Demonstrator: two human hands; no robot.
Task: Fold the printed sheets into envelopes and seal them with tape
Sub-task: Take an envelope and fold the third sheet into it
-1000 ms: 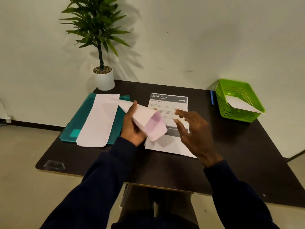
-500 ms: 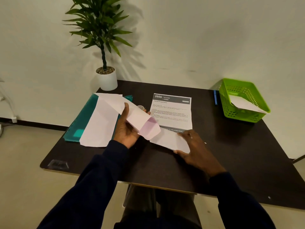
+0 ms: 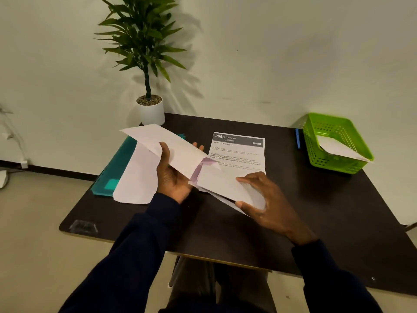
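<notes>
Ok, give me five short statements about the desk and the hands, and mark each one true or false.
1. The left hand grips a white envelope. True.
2. The green basket is empty. False: a white paper lies in it.
3. The right hand holds nothing. False: its thumb and fingers pinch a folded paper.
4. A printed sheet headed 2666 lies on the dark table. True.
5. The potted plant stands right beside the basket. False: it stands at the far left corner and the basket at the far right.
</notes>
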